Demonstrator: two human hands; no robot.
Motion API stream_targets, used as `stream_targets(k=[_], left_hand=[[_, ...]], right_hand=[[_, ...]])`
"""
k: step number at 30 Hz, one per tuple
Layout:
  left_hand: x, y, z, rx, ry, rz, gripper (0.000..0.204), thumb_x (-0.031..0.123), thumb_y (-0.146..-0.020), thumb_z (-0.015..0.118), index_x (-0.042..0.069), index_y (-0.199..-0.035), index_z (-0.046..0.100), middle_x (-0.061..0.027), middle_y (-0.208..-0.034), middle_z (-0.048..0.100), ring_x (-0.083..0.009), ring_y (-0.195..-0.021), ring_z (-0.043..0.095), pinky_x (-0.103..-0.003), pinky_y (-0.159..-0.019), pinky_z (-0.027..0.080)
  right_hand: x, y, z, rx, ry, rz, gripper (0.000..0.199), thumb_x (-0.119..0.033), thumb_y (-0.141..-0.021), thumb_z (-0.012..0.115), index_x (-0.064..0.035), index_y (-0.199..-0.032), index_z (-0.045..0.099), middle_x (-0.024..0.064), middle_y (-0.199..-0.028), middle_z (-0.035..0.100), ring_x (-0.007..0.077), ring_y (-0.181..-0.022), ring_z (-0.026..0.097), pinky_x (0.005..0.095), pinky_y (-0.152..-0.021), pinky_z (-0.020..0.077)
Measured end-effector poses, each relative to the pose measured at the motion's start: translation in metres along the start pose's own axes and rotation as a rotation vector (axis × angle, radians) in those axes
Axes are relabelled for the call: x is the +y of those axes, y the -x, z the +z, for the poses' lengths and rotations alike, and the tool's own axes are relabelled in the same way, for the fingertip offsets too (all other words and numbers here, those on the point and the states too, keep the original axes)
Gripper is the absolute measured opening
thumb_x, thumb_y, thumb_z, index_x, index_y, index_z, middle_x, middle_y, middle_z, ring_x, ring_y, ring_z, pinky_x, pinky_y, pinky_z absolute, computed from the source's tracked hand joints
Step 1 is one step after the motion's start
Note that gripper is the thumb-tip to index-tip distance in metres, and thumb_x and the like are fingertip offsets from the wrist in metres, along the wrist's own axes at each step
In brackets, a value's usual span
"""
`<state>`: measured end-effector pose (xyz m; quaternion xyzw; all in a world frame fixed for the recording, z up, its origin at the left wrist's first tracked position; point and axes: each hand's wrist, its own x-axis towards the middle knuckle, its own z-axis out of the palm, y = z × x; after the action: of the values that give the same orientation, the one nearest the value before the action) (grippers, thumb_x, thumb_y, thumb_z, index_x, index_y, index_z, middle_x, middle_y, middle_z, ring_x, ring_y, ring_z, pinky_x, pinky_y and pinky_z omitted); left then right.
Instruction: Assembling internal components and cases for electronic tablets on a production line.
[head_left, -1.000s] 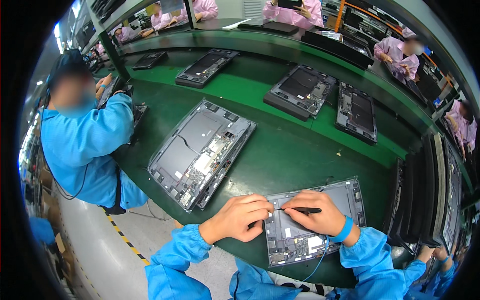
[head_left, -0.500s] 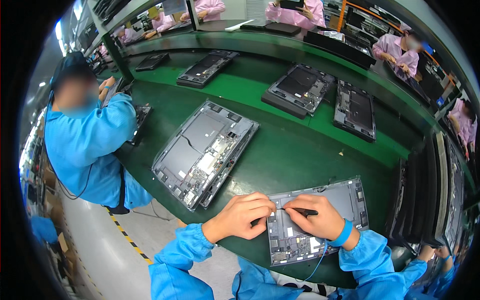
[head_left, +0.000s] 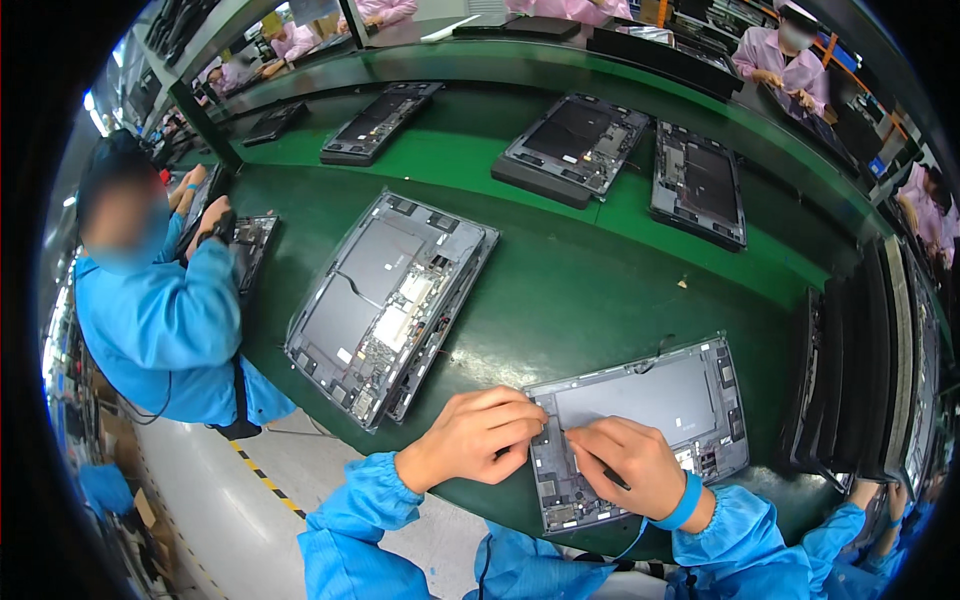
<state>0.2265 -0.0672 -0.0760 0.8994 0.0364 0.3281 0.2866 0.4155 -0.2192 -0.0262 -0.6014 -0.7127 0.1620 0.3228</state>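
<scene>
An opened laptop base (head_left: 645,405) lies in front of me on the green bench, with its grey battery and circuit board exposed. My left hand (head_left: 475,435) is closed in a pinch at its left edge; whatever is between those fingertips is too small to make out. Over the laptop's left half, my right hand (head_left: 635,465) has thumb and forefinger pinched together near the battery's edge. What it grips, if anything, is hidden by the fingers. A blue wrist strap (head_left: 685,503) with a cord circles my right wrist.
To the left lies a stack of opened laptop bases (head_left: 385,300). Further ones, such as this base (head_left: 700,185), rest along the bright green strip (head_left: 470,185). Black panels (head_left: 850,370) stand upright at right. A co-worker in blue (head_left: 160,310) works at left; people in pink sit across.
The dark pen-like tool that stuck out of my right hand no longer shows. That hand has turned and lowered slightly. My left hand stays at the laptop's edge, and the whole view has shifted.
</scene>
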Motion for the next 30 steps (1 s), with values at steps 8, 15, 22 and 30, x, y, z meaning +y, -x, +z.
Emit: stream_targets(k=[8,15,22,30], left_hand=[[0.002,0.005,0.001,-0.080,-0.051,0.028,0.037,0.009,-0.073,0.070,0.012,-0.110,0.076,-0.0014,-0.106,0.071,-0.0228,-0.094,0.067,-0.035,-0.075,0.060],[0.018,0.013,0.001,-0.214,-0.309,0.116,0.041,0.042,-0.083,0.073,0.025,-0.121,0.076,0.0021,-0.114,0.067,-0.0210,-0.103,0.062,-0.034,-0.075,0.054],[0.028,0.015,0.002,-0.230,-0.334,0.090,0.043,0.035,-0.087,0.070,0.023,-0.128,0.072,0.0005,-0.119,0.064,-0.0228,-0.111,0.060,-0.039,-0.089,0.048],[0.026,0.013,0.000,-0.231,-0.261,0.129,0.040,0.036,-0.087,0.071,0.021,-0.125,0.073,0.0002,-0.118,0.062,-0.0237,-0.109,0.059,-0.042,-0.091,0.053]], right_hand=[[-0.006,0.014,-0.001,-0.002,-0.039,0.029,0.021,-0.004,-0.084,0.073,-0.0043,-0.104,0.070,0.0062,-0.088,0.065,0.0241,-0.077,0.067,0.0355,-0.064,0.0567],[-0.027,0.021,-0.002,0.013,0.117,0.103,0.023,-0.003,-0.080,0.076,-0.0042,-0.103,0.073,0.0060,-0.087,0.069,0.0227,-0.075,0.069,0.0320,-0.058,0.0546],[-0.026,0.042,0.010,0.165,0.074,0.074,0.023,-0.005,-0.079,0.079,-0.0039,-0.101,0.073,0.0050,-0.085,0.066,0.0229,-0.081,0.067,0.0340,-0.065,0.0552],[-0.025,0.049,0.013,0.273,-0.044,0.126,0.019,-0.002,-0.077,0.078,-0.0020,-0.096,0.075,0.0071,-0.081,0.067,0.0255,-0.081,0.066,0.0358,-0.069,0.0533]])
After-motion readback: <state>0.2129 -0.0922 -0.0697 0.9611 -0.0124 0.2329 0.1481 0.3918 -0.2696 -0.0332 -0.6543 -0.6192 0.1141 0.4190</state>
